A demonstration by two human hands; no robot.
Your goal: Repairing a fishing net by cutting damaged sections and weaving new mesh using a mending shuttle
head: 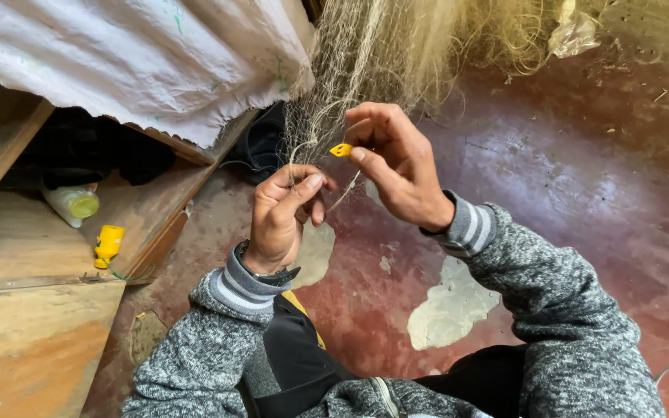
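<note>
Grey knit sleeves (218,340) nearest. Red worn floor (582,193) below. Pale fishing net (396,54) hangs ahead, strands pinched in left hand (280,217). Right hand (396,166) grips small yellow netting needle (341,149) against net. Yellow spool (108,244) on wooden shelf (32,255), left.

Fingers (359,153) on yellow netting needle (341,149)

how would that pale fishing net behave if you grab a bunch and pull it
The net probably handles floppy: it hangs in loose folds of fine thread. It likely weighs little for its bulk, being mostly open mesh. It may snag; strands already drape around the left hand and right hand.
</note>
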